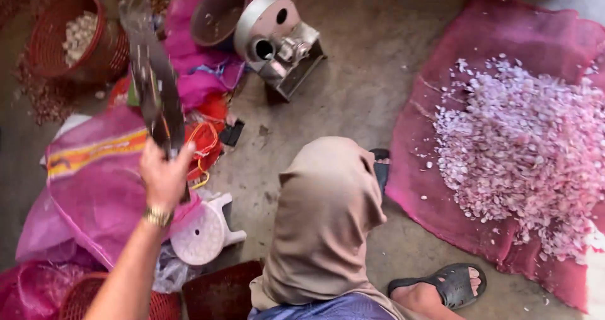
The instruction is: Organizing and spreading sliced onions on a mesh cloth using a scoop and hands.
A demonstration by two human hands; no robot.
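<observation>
Lifting is the step in hand: a long, dark, flat blade [154, 80] is gripped at its lower end by the left hand [165, 176], which is clenched round it, and is held up at a slant above the floor [353, 87]. The blade is blurred, so its exact kind cannot be told. It is raised over pink sacks [101, 187] and a white stool [205, 232], with a red basket [57, 36] of pale pieces well beyond its tip and a grey machine [277, 39] to its right. The right hand is not seen, so its state cannot be told. A controlled path is judged to be called for next, since the blade hangs near clutter. Peelings [523, 150] lie heaped on pink netting [491, 36], well apart.
</observation>
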